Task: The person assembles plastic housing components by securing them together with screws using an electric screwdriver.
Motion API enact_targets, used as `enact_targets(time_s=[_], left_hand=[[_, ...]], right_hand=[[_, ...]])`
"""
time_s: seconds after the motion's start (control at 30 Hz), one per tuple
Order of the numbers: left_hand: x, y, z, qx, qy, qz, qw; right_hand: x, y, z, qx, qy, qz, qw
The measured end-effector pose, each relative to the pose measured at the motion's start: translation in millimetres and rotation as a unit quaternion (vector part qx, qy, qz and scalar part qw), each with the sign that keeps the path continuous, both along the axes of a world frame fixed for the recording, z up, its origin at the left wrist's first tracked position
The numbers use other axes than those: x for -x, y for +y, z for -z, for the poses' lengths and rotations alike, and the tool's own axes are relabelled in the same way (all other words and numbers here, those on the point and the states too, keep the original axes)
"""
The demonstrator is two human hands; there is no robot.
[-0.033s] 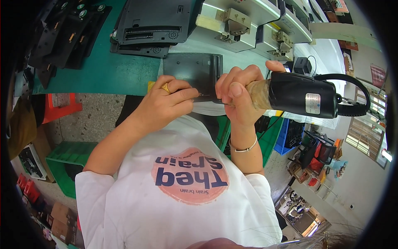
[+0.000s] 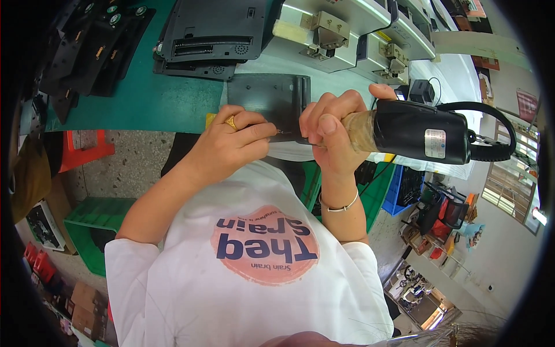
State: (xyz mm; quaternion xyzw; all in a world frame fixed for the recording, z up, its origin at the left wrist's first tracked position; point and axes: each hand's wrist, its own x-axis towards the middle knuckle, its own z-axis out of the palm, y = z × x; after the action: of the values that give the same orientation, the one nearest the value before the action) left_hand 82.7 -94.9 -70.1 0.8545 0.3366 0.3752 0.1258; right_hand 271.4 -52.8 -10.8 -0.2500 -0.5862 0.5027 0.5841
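Note:
A dark plastic panel point(image 2: 265, 94) lies flat at the table's near edge, with a raised ridge along its right side. Over its near left corner, my left hand point(image 2: 234, 137) has its fingers closed together in a pinch. Whatever they hold is hidden; a thin shiny bit shows just beside the fingertips. My right hand point(image 2: 335, 124) is wrapped around the taped front end of a black electric screwdriver point(image 2: 421, 133), tilted almost level with its body to the right. Its tip is hidden near the panel's lower right corner.
Stacked black plastic housings point(image 2: 211, 32) stand behind the panel. More dark parts with small round pieces point(image 2: 95, 52) pile up at the far left. Light-coloured machines with metal clamps point(image 2: 329, 34) line the back right. A green crate point(image 2: 95, 228) sits on the floor to the left.

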Motion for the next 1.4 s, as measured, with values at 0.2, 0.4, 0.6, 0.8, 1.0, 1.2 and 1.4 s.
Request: enact_targets(time_s=[0.2, 0.4, 0.6, 0.8, 1.0, 1.2, 1.4], left_hand=[[1.5, 1.2, 5.7, -0.003, -0.013, 0.018, 1.0], [1.5, 3.3, 3.7, -0.018, -0.006, 0.032, 0.999], [1.5, 4.0, 3.2, -0.018, -0.013, 0.035, 0.999], [1.3, 4.4, 3.0, -0.016, -0.024, 0.035, 0.999], [3.0, 5.3, -4.0, 0.008, -0.026, 0.033, 0.999], [-2.4, 4.0, 3.6, 0.026, -0.057, -0.003, 0.998], [-2.8, 3.9, 7.5, 0.027, -0.072, -0.005, 0.997]], right_hand=[[1.1, 1.5, 0.1, -0.007, -0.006, 0.01, 1.0], [0.7, 2.0, 4.0, -0.003, -0.005, 0.003, 1.0], [9.3, -1.9, 5.1, 0.023, 0.051, 0.034, 0.998], [-0.9, -0.1, 7.3, -0.068, -0.145, 0.032, 0.987], [10.5, 5.3, 2.1, -0.105, -0.203, -0.014, 0.973], [17.8, -4.3, 3.4, 0.053, -0.099, 0.067, 0.991], [15.6, 0.8, 5.4, -0.039, -0.165, 0.06, 0.984]])
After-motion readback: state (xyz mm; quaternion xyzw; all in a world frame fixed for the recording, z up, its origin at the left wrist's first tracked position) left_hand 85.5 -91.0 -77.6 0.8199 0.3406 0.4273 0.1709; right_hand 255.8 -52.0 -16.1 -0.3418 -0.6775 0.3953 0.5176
